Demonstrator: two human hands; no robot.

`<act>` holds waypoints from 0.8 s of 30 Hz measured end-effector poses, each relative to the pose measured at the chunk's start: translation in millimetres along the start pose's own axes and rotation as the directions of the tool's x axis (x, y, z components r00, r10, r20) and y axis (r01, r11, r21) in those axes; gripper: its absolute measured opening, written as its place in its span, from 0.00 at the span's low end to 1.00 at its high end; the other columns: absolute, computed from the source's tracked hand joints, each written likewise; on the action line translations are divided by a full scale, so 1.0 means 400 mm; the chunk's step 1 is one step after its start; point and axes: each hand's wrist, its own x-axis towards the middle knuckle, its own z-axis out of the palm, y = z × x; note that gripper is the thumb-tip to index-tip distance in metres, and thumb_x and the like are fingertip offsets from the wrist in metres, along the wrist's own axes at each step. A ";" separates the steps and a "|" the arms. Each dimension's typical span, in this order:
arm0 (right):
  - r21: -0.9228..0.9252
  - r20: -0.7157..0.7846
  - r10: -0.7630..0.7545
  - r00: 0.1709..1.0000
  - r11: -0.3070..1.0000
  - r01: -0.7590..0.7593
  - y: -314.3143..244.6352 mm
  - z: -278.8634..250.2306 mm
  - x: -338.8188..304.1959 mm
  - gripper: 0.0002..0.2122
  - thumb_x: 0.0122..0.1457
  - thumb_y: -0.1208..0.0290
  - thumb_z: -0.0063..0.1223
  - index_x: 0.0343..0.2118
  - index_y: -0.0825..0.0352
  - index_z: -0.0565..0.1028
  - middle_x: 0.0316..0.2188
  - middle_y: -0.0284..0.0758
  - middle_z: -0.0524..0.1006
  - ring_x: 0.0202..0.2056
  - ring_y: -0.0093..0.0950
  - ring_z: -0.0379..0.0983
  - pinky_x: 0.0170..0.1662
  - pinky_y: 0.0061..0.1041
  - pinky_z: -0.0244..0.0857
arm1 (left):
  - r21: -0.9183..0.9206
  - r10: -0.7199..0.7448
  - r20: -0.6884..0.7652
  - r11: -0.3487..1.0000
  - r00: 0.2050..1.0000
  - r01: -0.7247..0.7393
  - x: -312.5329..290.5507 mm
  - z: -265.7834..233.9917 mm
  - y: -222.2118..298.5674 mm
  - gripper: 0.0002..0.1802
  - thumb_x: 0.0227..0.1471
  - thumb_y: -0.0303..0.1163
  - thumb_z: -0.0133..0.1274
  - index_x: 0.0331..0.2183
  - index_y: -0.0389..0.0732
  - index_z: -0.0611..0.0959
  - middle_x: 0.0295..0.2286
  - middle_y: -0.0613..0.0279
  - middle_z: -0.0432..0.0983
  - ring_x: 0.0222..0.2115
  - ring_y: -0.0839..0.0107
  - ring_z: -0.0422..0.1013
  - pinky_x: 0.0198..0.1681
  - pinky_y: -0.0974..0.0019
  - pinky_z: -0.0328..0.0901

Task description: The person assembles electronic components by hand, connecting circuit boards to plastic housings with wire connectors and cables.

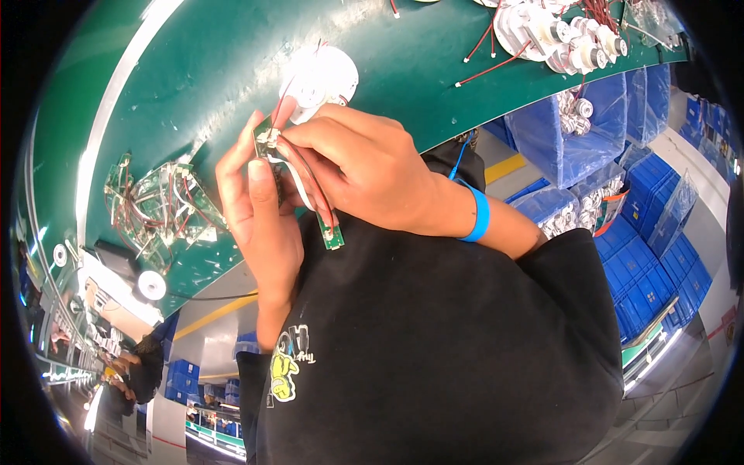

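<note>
Between my hands is a small green circuit board (265,142) with white connectors. My left hand (260,201) grips its edge with thumb and fingers. The fingers of my right hand (360,159) pinch at the connector end, where thin wires meet the board; the exact grip is partly hidden. Red and white wires run from there down to a second small circuit board (333,235), which hangs below my hands. Just beyond my fingertips, a round white plastic housing (329,74) lies on the green table (411,85), with a thin red wire across it.
A tangled heap of wired circuit boards (167,198) lies at left, near a white disc (152,285). White motor-like assemblies (542,39) with red leads sit at the far right. Beyond the table edge stand blue bins (570,132) lined with plastic and stacked blue crates (635,263).
</note>
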 end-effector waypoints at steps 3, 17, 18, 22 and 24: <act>-0.001 -0.001 0.015 1.000 1.000 -0.015 -0.009 -0.008 0.006 0.09 0.47 0.84 0.60 0.32 0.70 0.75 0.23 0.36 0.74 0.21 0.30 0.71 0.23 0.24 0.65 | -0.031 0.051 -0.022 0.998 0.998 -0.051 0.008 0.014 -0.006 0.21 0.63 0.37 0.41 0.53 0.38 0.66 0.52 0.51 0.67 0.35 0.78 0.69 0.35 0.74 0.65; 0.032 -0.102 0.107 0.989 0.994 -0.104 -0.016 -0.296 -0.017 0.05 0.42 0.87 0.46 0.19 0.70 0.70 0.21 0.34 0.72 0.20 0.25 0.69 0.24 0.22 0.62 | 0.709 0.409 0.471 0.352 0.782 -0.611 0.137 0.061 0.039 0.49 0.37 0.31 0.67 0.59 0.36 0.60 0.55 0.47 0.62 0.56 0.51 0.58 0.59 0.54 0.53; 0.059 -0.129 0.240 0.962 0.970 -0.234 -0.019 -0.323 -0.027 0.05 0.42 0.87 0.46 0.17 0.70 0.68 0.18 0.33 0.71 0.18 0.22 0.67 0.22 0.20 0.59 | 0.700 0.419 0.485 0.339 0.767 -0.628 0.159 0.078 0.043 0.49 0.37 0.31 0.67 0.59 0.36 0.60 0.55 0.47 0.62 0.56 0.51 0.58 0.59 0.54 0.53; 0.103 -0.272 0.338 0.901 0.941 -0.322 0.000 -0.376 -0.075 0.05 0.45 0.87 0.46 0.19 0.71 0.71 0.21 0.33 0.73 0.21 0.18 0.68 0.24 0.17 0.61 | 0.759 0.320 0.413 0.397 0.853 -0.516 0.300 0.104 0.082 0.45 0.40 0.31 0.65 0.58 0.38 0.63 0.53 0.47 0.65 0.54 0.53 0.63 0.57 0.59 0.58; 0.172 -0.379 0.426 0.821 0.905 -0.390 0.004 -0.397 -0.098 0.04 0.47 0.87 0.47 0.21 0.72 0.73 0.24 0.33 0.74 0.24 0.17 0.69 0.27 0.16 0.64 | 0.853 0.356 0.325 0.291 0.876 -0.434 0.424 0.076 0.135 0.44 0.43 0.34 0.63 0.59 0.37 0.61 0.53 0.47 0.64 0.54 0.54 0.63 0.56 0.57 0.58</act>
